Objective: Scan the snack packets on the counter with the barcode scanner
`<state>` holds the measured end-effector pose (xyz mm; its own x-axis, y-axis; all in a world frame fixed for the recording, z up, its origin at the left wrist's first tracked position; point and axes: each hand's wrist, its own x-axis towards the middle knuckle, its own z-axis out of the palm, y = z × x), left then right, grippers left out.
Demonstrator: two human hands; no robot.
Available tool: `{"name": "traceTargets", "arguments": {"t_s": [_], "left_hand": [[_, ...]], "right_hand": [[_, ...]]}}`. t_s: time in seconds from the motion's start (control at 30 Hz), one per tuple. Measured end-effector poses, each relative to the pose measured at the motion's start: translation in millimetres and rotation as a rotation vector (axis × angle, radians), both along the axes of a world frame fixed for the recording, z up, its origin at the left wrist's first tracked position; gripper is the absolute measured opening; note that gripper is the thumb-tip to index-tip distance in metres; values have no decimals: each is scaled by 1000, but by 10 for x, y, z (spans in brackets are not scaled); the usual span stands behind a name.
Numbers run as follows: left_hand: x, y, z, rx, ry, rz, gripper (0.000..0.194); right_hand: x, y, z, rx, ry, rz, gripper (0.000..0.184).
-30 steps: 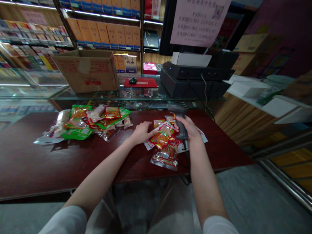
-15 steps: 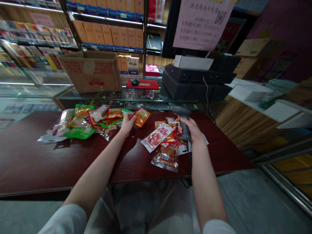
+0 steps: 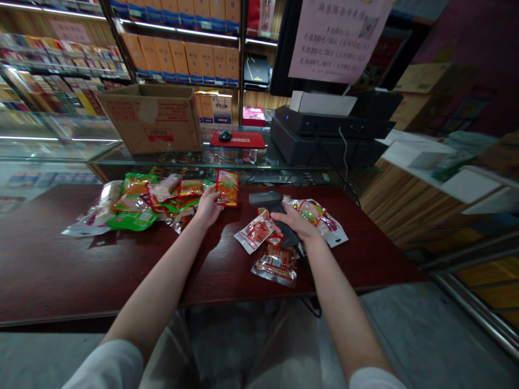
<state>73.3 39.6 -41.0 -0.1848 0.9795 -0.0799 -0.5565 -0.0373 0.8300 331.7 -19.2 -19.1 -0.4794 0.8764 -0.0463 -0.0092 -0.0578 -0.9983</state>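
Note:
My left hand (image 3: pixel 210 207) grips a red-edged snack packet (image 3: pixel 227 188) by its left side and holds it upright above the table. Wrapped round the handle of a dark barcode scanner (image 3: pixel 279 213) is my right hand (image 3: pixel 298 222). The scanner's head points left, toward the packet, with a gap between them. Under and around the scanner lies a group of snack packets, among them a white-and-red packet (image 3: pixel 254 232) and a clear packet of brown sticks (image 3: pixel 278 262). Left of my left hand, a pile of snack packets (image 3: pixel 140 200) rests on the table.
The dark red table (image 3: pixel 154 270) spans the front. Behind it, a glass counter holds an open cardboard box (image 3: pixel 162 121), a mouse (image 3: pixel 225 135) on a red mat (image 3: pixel 247 140), and a black cash drawer (image 3: pixel 324 143). The scanner's cable (image 3: pixel 312 275) runs down past the table edge.
My left hand has turned the packet from lying slanted to upright, with its front showing. My right hand has brought the scanner leftward and swung its head toward the packet.

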Motion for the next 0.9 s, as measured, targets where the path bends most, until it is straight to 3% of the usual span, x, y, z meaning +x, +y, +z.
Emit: {"name": "traceTargets", "arguments": {"t_s": [0.17, 0.27, 0.47, 0.63, 0.9], "left_hand": [[1, -10, 84, -37, -51, 13, 30], [-31, -68, 118, -94, -263, -121, 15], [4, -258, 94, -83, -614, -349, 23], [41, -243, 71, -172, -616, -423, 23], [21, -233, 48, -163, -564, -419, 24]], "right_hand": [[40, 26, 15, -10, 35, -41, 38], [70, 37, 37, -5, 77, -63, 40], [91, -14, 97, -12, 114, -14, 39], [86, -38, 83, -26, 27, 94, 40], [48, -19, 36, -36, -3, 172, 35]]}}
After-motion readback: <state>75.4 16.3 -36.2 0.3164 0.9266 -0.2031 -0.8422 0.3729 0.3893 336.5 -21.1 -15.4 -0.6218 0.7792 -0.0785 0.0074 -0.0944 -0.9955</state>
